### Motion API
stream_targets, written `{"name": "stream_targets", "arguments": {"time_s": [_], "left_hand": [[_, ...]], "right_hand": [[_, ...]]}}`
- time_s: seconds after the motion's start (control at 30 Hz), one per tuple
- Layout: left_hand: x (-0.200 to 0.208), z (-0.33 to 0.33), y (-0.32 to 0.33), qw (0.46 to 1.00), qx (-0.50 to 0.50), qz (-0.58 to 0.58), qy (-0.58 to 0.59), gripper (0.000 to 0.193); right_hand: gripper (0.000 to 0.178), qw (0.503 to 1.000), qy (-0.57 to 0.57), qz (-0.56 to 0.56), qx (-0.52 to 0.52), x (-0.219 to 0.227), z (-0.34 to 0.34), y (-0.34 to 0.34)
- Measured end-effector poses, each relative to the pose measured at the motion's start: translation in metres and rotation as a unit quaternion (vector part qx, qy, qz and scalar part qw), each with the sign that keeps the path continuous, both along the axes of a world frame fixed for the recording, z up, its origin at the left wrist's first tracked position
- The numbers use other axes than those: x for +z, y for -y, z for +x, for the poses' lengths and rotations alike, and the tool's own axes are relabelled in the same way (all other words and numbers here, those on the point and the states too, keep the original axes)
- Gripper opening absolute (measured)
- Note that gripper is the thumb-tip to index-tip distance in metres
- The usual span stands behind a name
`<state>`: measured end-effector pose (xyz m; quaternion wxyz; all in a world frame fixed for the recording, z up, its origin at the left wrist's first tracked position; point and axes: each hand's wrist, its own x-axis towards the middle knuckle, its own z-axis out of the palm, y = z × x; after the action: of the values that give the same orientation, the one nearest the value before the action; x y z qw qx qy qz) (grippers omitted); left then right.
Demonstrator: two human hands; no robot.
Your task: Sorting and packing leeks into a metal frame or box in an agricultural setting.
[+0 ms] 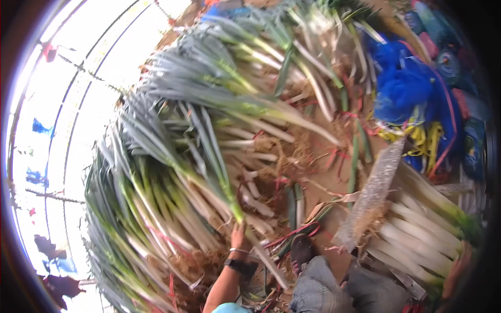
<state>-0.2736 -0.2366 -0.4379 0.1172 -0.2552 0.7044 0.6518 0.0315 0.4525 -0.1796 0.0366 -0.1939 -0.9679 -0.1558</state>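
Note:
My left hand [238,236] is closed round a long leek [263,256], its green leaves pointing up and away and its white stalk slanting down past my wrist. A dark watch and a pale bracelet show on that wrist. Under and beyond this hand lies a big heap of leeks [172,208], roots toward me. At the dim right rim, my right hand [457,270] is against a cluster of thick white leeks [415,235]; its fingers are too unclear to read. The roots of that cluster lie beside a grey board [373,195].
Blue netting [399,78] and yellow straps [428,138] lie at the far right. Red ties and loose leaves litter the brown ground [326,180]. My knees in grey trousers [315,287] and a dark shoe [301,249] are at the bottom. A barred frame [68,130] stands left.

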Motion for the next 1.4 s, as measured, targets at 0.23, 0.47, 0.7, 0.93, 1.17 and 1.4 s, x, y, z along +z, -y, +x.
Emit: {"name": "stream_targets", "arguments": {"time_s": [0.23,0.47,0.7,0.93,1.17,1.4], "left_hand": [[0.088,0.050,0.024,0.996,0.051,-0.038,-0.063,0.025],[0.117,0.087,0.078,0.968,0.017,-0.136,-0.211,0.038],[0.253,0.095,0.037,0.930,0.003,-0.127,-0.345,0.036],[0.404,0.096,-0.080,0.896,-0.131,-0.156,-0.395,0.044],[0.460,0.063,-0.351,0.650,-0.345,-0.225,-0.638,0.052],[0.311,0.055,-0.550,0.488,-0.579,-0.106,-0.644,0.045]], "right_hand": [[0.044,0.990,-0.133,-0.024,-0.040,0.027,-0.045,0.075],[0.040,0.978,-0.208,-0.027,-0.001,0.016,-0.033,0.067],[0.040,0.967,-0.248,-0.051,-0.007,0.004,-0.021,0.067],[0.046,0.970,-0.228,-0.065,-0.045,0.009,-0.027,0.057],[0.048,0.971,-0.231,-0.052,-0.034,-0.001,-0.010,0.051],[0.044,0.972,-0.215,-0.083,-0.032,0.005,-0.028,0.073]]}}
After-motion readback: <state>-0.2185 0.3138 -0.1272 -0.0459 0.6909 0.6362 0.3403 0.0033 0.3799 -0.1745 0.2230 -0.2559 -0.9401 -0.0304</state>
